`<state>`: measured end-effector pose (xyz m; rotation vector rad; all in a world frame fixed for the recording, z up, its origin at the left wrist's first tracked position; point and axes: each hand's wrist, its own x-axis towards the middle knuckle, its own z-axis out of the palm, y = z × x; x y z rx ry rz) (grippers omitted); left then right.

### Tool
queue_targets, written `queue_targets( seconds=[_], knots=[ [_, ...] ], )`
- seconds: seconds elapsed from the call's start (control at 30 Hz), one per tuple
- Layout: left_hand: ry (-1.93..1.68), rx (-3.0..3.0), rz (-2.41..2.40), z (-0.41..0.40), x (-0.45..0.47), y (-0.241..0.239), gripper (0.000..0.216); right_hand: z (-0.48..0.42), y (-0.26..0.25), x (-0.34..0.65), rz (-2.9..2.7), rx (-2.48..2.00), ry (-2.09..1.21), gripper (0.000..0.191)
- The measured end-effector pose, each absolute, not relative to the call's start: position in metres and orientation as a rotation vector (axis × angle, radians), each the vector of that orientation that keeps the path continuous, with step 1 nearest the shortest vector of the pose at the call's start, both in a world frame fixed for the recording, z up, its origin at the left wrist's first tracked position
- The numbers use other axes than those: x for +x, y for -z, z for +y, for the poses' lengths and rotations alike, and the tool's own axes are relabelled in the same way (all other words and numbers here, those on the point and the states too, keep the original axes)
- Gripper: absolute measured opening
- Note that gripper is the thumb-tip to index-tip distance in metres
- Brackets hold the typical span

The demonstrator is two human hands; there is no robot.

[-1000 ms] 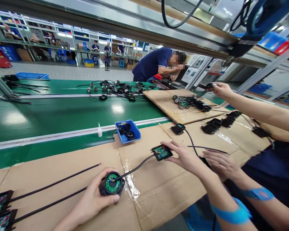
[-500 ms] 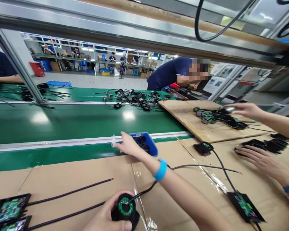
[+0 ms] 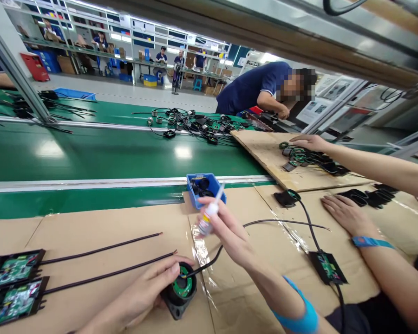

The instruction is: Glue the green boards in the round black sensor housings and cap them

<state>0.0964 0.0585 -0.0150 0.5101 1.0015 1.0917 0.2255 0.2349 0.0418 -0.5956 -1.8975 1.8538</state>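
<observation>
My left hand [image 3: 149, 287] is wrapped round a black round housing [image 3: 179, 294] with a flanged base and a green ring-shaped circuit board inside. A black cable runs out of the housing to the right, under my right arm. In my right hand [image 3: 230, 229] is a small white glue bottle [image 3: 207, 219], its thin nozzle pointing up and to the right. The bottle is above the cardboard, apart from the housing and just in front of a blue bin [image 3: 194, 197] holding black round parts.
Two open black boxes with circuit boards [image 3: 16, 297] and cables lie at left. At right, a co-worker's hand [image 3: 348, 214] rests by black parts; the other reaches over motor parts on a wooden board [image 3: 254, 144]. Beyond runs a green belt [image 3: 125, 155].
My right hand has drawn back from beside the blue bin towards me, with the glue bottle in it. The housing in my left hand is tilted differently. The co-worker's far hand has moved left.
</observation>
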Motion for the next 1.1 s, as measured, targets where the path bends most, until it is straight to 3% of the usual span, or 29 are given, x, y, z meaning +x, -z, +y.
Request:
queue_targets(
  seconds=[0.13, 0.23, 0.4, 0.73, 1.1],
  knots=[
    [-1.094, 0.879, 1.061, 0.060, 0.092, 0.006, 0.052, 0.201, -0.021, 0.293, -1.586, -0.577, -2.128, 0.035],
    [-1.086, 1.019, 1.103, 0.060, 0.094, 0.004, 0.058, 0.181, 0.000, 0.317, -1.384, -0.717, -2.103, 0.025],
    [-1.023, 1.105, 1.332, 0.060, 0.103, 0.001, 0.056, 0.161, 0.016, 0.331, -1.065, -0.963, -2.053, 0.026],
    [-0.888, 1.148, 1.446, 0.060, 0.106, 0.002, 0.057, 0.149, 0.021, 0.324, -0.586, -1.158, -1.971, 0.049],
    [-0.789, 1.155, 1.517, 0.052, 0.111, 0.008, 0.064, 0.142, 0.002, 0.311, -1.351, -0.988, -1.522, 0.026]
  ],
)
